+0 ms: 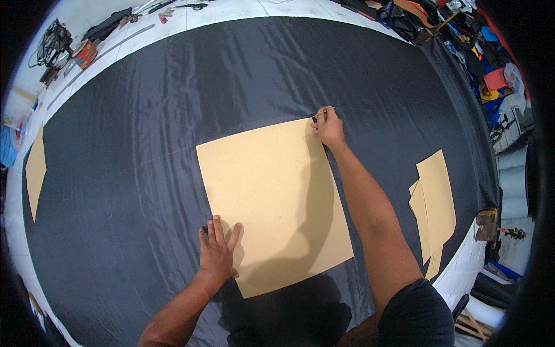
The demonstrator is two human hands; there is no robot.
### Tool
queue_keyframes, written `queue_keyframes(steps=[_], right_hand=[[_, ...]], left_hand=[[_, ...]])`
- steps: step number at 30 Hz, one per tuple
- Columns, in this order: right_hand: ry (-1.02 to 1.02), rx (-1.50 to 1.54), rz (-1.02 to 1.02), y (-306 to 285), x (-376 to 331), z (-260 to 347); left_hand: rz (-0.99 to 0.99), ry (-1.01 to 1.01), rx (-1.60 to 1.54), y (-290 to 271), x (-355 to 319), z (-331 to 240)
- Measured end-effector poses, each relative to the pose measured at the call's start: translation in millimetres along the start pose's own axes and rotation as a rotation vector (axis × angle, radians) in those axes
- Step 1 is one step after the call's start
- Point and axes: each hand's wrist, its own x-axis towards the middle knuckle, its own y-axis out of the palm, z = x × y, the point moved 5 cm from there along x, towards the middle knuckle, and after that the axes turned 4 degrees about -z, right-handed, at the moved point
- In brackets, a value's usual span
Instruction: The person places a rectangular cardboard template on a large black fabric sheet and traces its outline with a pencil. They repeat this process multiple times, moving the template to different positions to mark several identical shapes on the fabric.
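Note:
A large tan sheet of card (272, 191), four-sided, lies on black fabric (173, 104) with a slight sheen. My left hand (218, 251) rests on the card's left edge near its lower corner, fingers spread, some on the card and some on the fabric. At the card's far right corner, my right hand (329, 128) pinches a thin yellowish pen-like stick. A small dark bit shows by the fingertips at that corner; I cannot tell whether it belongs to the stick. A faint light line runs across the fabric left of the card.
More tan card pieces (436, 202) overlap at the right, and another card piece (36, 173) lies at the far left. A brown block (486, 225) sits on the right edge. Scissors (193, 6), a rusty can (85, 53) and a heap of coloured scraps (494, 81) lie beyond the fabric.

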Motion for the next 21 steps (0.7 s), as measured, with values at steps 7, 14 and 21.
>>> queue_keyframes(steps=[7, 14, 21], right_hand=[[-0.107, -0.135, -0.014, 6.1, 5.8, -6.7], [-0.110, -0.150, -0.035, -2.0, -4.7, 0.3], [-0.167, -0.189, -0.049, -9.4, -36.6, 6.3]], left_hand=[[-0.019, -0.002, 0.028, 1.4, 1.6, -1.8], [-0.044, 0.005, 0.062, 7.2, 4.2, -3.5], [-0.033, 0.000, 0.069, 2.8, 0.3, -1.3]])
